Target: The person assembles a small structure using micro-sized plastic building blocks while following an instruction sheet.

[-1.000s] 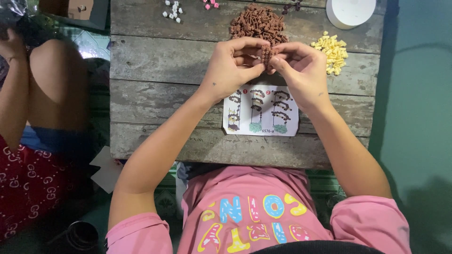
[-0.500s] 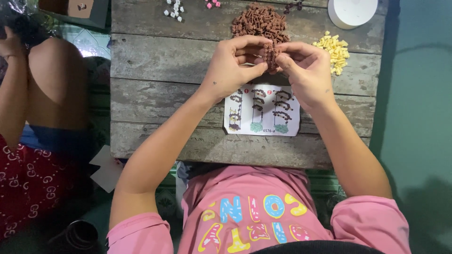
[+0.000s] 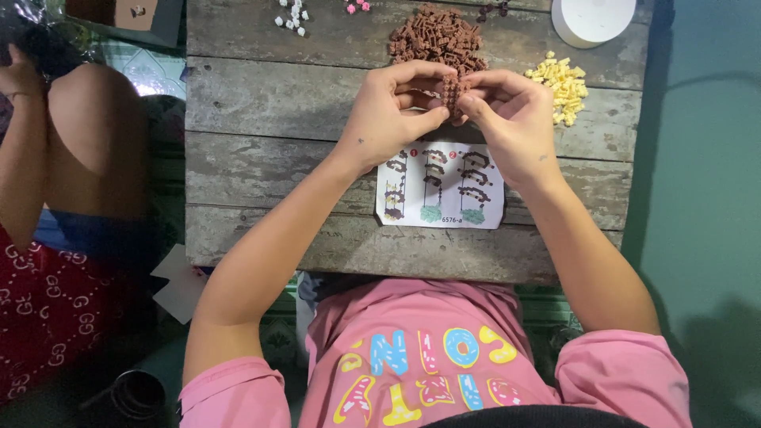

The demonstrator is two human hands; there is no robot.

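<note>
My left hand [image 3: 390, 111] and my right hand [image 3: 511, 119] meet over the wooden table [image 3: 269, 150], fingertips pinching a small stack of brown bricks [image 3: 450, 89] between them. Both hands grip this brown piece from opposite sides. Just behind it lies a heap of loose brown bricks [image 3: 436, 36]. Below my hands a white instruction sheet [image 3: 441, 186] with building pictures lies flat on the planks.
A pile of yellow bricks [image 3: 561, 78] sits to the right, a white round container [image 3: 593, 17] at the far right corner. A few white bricks [image 3: 292, 14] and pink bricks [image 3: 358, 6] lie at the back. Another person's knee [image 3: 95, 135] is left of the table.
My hands have shifted slightly while still working the brown piece; fingers re-pinched it. Nothing else on the table moved.
</note>
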